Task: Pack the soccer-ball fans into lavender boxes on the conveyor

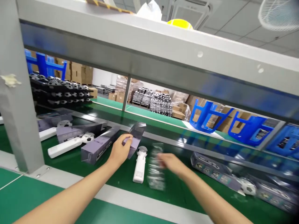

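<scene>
My left hand [121, 149] pinches a small purple box [135, 140] with a raised clear or dark flap over the green belt. My right hand [171, 163], blurred by motion, has its fingers closed at the top edge of a clear plastic tray [156, 168], also blurred. Between the two hands a white handheld fan [140, 165] with a football-patterned head lies on the belt. Left of my left hand are a purple box [98, 147] and another white fan [66, 147].
A grey metal beam [149, 40] crosses above the belt, joined to a post [21, 93] at left. More purple boxes [215, 171] lie at right. Blue stools [207, 116] and stacked trays of football-patterned parts [63, 90] stand beyond.
</scene>
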A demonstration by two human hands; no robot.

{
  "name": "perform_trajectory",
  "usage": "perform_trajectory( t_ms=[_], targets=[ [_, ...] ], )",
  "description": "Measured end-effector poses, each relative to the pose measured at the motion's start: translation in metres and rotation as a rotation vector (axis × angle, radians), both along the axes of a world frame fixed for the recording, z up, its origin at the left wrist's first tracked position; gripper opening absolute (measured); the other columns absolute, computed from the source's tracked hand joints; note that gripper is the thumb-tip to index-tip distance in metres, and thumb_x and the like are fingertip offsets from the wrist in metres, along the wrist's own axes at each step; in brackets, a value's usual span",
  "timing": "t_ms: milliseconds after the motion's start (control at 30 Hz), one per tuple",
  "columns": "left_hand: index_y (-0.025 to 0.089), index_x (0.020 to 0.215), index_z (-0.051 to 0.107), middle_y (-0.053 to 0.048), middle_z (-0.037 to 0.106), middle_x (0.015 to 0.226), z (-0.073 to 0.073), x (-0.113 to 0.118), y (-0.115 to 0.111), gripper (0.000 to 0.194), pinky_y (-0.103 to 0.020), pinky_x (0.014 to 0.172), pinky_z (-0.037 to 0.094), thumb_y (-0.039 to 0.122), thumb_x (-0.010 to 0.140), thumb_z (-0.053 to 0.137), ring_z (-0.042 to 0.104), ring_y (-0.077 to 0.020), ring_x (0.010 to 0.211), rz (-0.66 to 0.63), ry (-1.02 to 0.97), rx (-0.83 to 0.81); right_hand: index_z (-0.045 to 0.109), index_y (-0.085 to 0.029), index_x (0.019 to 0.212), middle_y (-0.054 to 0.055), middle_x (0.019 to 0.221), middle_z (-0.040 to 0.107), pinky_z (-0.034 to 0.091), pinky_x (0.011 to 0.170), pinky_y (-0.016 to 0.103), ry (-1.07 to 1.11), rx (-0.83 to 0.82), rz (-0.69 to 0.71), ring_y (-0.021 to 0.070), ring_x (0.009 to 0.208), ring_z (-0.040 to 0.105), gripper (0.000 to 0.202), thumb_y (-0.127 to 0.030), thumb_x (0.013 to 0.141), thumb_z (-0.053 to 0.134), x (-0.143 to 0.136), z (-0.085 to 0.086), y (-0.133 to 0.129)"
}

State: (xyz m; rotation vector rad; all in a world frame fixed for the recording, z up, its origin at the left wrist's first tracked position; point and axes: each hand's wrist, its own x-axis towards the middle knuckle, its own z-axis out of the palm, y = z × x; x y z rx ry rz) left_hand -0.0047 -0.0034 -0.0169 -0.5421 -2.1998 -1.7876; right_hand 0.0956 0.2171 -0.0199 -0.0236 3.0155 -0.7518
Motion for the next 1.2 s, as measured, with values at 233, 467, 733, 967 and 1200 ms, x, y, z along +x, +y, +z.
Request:
perform_trajectory(
  t_ms=[233,467,733,967,1200],
  targets=[
    [0.021,0.095,0.072,-0.003,0.070,0.113,-0.011,-0.022,-0.023,0.031,-0.033,0.102,0.039,0.044,0.080,0.057,0.057,-0.0283,0.115,0.043,-0.168,0.117,0.067,-0.015,0.119,0.014,0.128,0.059,0.022,0.116,0.060,-0.075,0.578,0.342,0.0419,0.130,0.040,0.056,0.001,0.065,0.070,-0.061,-0.004,-0.042],
    [0.019,0.113,0.065,-0.010,0.070,0.109,-0.010,-0.014,-0.006,0.047,-0.034,0.064,0.055,0.053,0.081,0.060,0.068,-0.0297,0.089,-0.232,-0.572,0.335,0.070,-0.011,0.102,0.014,0.093,0.069,0.052,0.087,0.047,-0.403,0.777,0.097,0.0369,0.089,0.065,0.054,-0.023,0.054,0.090,0.056,0.001,0.099],
    [0.023,0.130,0.058,-0.017,0.066,0.119,0.002,0.050,0.017,0.075,-0.065,0.062,0.057,0.062,0.070,0.078,0.065,-0.0468,0.089,-0.698,-1.101,0.306,0.064,-0.017,0.099,0.010,0.098,0.065,0.041,0.090,0.040,0.083,0.684,-0.006,0.0316,0.093,0.058,0.041,-0.040,0.070,0.082,0.120,0.021,0.105],
    [0.034,0.130,0.049,-0.009,0.052,0.142,-0.014,0.054,0.030,0.061,-0.061,0.073,0.060,0.070,0.082,0.059,0.051,-0.0412,0.127,-0.555,-0.988,0.100,0.069,-0.019,0.114,0.009,0.109,0.067,0.030,0.115,0.042,-0.001,0.394,-0.397,0.0307,0.112,0.058,0.045,-0.014,0.069,0.073,0.168,0.004,0.199],
    [0.023,0.080,0.065,-0.009,0.070,0.093,-0.018,0.031,0.031,0.042,-0.040,0.062,0.063,0.057,0.061,0.080,0.064,-0.0359,0.102,-0.476,-0.858,0.059,0.041,0.001,0.145,0.023,0.149,0.036,0.034,0.116,0.053,0.384,0.151,-1.168,0.0380,0.140,0.032,0.079,-0.058,0.093,0.031,0.285,-0.098,0.235]
  ],
)
